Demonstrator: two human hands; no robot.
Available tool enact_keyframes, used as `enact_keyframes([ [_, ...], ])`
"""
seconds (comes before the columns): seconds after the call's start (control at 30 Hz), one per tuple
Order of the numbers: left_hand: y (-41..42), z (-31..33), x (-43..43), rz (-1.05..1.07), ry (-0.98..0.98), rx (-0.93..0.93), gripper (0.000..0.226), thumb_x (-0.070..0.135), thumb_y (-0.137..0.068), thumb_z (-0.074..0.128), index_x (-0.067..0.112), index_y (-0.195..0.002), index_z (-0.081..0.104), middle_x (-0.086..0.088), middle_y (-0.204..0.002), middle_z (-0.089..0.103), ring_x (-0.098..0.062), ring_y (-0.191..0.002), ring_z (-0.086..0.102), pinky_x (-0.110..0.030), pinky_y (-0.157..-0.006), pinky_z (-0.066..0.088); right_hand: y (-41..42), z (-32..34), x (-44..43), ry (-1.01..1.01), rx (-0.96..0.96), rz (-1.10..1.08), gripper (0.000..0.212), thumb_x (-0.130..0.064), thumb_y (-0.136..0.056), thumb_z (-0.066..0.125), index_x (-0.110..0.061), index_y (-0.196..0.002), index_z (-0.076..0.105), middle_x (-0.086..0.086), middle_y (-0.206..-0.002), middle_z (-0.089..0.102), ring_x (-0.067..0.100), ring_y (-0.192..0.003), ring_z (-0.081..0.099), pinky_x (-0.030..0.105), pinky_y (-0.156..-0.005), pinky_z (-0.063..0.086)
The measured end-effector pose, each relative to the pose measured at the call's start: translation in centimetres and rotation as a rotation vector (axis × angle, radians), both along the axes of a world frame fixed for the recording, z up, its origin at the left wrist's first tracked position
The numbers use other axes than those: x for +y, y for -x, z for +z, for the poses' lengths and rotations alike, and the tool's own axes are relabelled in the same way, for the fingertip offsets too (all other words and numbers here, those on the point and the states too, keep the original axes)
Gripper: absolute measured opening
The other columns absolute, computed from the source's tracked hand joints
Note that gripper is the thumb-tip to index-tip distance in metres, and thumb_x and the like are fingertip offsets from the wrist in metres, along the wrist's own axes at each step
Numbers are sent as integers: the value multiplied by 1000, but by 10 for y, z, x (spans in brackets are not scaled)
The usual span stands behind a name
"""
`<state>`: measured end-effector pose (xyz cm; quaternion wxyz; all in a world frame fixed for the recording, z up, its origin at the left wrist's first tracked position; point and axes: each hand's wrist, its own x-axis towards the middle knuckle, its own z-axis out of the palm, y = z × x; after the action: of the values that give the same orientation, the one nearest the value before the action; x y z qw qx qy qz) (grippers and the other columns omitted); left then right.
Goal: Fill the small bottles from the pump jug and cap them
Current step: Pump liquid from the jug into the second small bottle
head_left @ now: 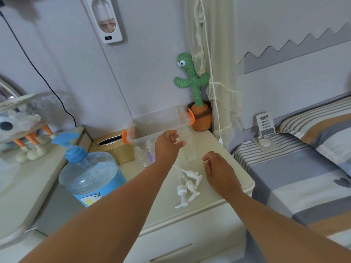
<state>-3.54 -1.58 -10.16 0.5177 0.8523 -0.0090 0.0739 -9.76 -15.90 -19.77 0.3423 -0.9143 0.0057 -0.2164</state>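
A big blue pump jug stands at the left of the white nightstand. Two small clear bottles stand uncapped behind my left forearm. A taller clear bottle stands further right; my left hand grips it, thumb across its front. Several white pump caps lie in a loose pile near the front. Just right of that pile my right hand hovers with loosely curled fingers and holds nothing.
A clear plastic box with orange latches sits at the back, a gold tissue box to its left, and a green cactus toy in the corner. The striped bed with a phone stand borders the right.
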Motion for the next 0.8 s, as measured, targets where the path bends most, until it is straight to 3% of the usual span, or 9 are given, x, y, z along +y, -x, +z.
enact_keyframes([
  [0.2,13,4,28,-6,-195,-124,43,12,-81,77,14,-122,62,2,-117,65,-12,-104,59,-17,-84,45,1,-1,-1,21,-5,12,13,-18,-96,43,-15,-106,50,1,-91,53,19,-79,52,30,-69,43],
  [0.27,16,8,40,1,-326,-197,41,12,-83,75,15,-121,62,1,-119,63,-15,-111,56,-24,-92,45,1,0,0,29,-2,12,12,-19,-96,43,-15,-105,49,0,-90,52,19,-79,52,30,-70,43],
  [0.37,15,14,56,84,-555,-295,44,12,-81,76,16,-123,62,-3,-125,58,-20,-124,46,-27,-108,33,1,0,0,15,1,10,11,-20,-96,43,-16,-103,50,0,-89,52,19,-79,52,31,-70,44],
  [0.5,12,20,67,155,-839,-262,49,22,-80,76,22,-125,57,-2,-129,54,-24,-129,43,-46,-117,23,2,1,1,13,4,12,10,-19,-96,43,-16,-103,49,0,-90,53,19,-79,53,33,-71,46],
  [0.7,6,18,67,86,-992,-210,43,18,-82,73,24,-122,57,1,-125,58,-19,-124,50,-48,-121,12,2,0,0,20,-3,12,9,-19,-96,43,-16,-102,49,0,-89,53,19,-79,52,32,-72,46],
  [0.8,5,16,64,76,-988,-205,39,13,-82,72,23,-118,59,2,-119,61,-17,-116,56,-42,-122,5,1,0,-1,21,-7,8,9,-19,-96,43,-17,-101,49,0,-89,53,18,-78,52,31,-71,45],
])
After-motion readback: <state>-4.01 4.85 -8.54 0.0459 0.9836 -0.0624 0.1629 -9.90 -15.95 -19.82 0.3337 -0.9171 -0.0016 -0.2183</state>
